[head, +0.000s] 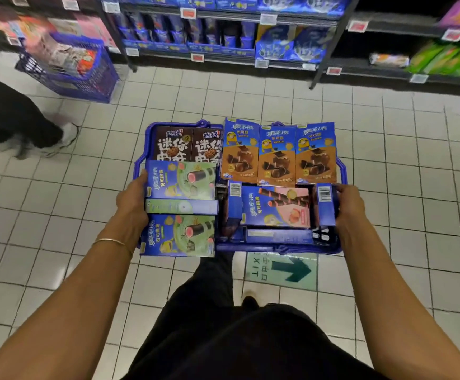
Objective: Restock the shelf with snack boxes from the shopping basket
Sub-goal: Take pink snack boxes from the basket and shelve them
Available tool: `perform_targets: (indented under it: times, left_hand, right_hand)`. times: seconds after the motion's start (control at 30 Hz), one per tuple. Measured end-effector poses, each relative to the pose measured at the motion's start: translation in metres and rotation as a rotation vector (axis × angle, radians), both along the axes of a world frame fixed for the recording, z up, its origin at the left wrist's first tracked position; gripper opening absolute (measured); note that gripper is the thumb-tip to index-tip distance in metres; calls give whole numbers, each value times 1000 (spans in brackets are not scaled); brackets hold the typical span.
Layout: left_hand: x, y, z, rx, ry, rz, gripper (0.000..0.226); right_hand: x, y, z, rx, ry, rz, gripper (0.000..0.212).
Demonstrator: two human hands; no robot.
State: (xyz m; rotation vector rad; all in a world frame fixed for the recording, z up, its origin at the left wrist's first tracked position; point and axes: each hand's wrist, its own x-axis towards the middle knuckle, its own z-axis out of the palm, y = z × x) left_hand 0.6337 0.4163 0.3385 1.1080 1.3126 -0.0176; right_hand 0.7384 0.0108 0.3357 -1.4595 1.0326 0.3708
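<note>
Your left hand (131,200) clasps the left side of the basket (278,249), fingers hidden under the green boxes (181,183). Your right hand (349,204) curls over the right rim. The full basket hangs between them above the floor (388,133), short of the shelf (223,54). The boxes are probably light, stiff card with corners that dent, so pinch each across its broad faces. Both forearms reach straight forward.

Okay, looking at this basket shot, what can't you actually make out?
All in the head view:
Fingers of the left hand: hidden behind the green boxes, so the grip is unclear.
Fingers of the right hand: hidden behind an upright blue box.
Floor of the basket: covered by boxes.
Price tags on the shelves: blurred, unreadable.
Another person: blurred, cut off by the left edge.
</note>
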Motion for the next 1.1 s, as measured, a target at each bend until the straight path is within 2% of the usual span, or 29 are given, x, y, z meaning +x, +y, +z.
perform_targets:
  times: [0.2, 0.4, 0.6, 0.83, 1.0, 1.1]
  left_hand:
    - [130, 54, -6, 0, 27, -17, 56]
    - [260, 88, -10, 1, 54, -59, 58]
    - [391, 110, -56, 6, 72, -71, 57]
    - [536, 136, -137, -14, 57, -82, 34]
    - [631, 161, -241, -33, 45, -122, 54]
    - [680, 174, -313, -14, 6, -151, 55]
  right_hand:
    - [120, 52, -7, 7, 25, -47, 25]
    - [237, 87, -14, 40, 51, -80, 49]
    - [372, 110, -61, 73, 81, -40, 60]
    - [512, 145, -129, 99, 88, -91, 51]
    - [594, 166, -232, 155, 37, -162, 48]
    - [632, 177, -303, 151, 19, -173, 38]
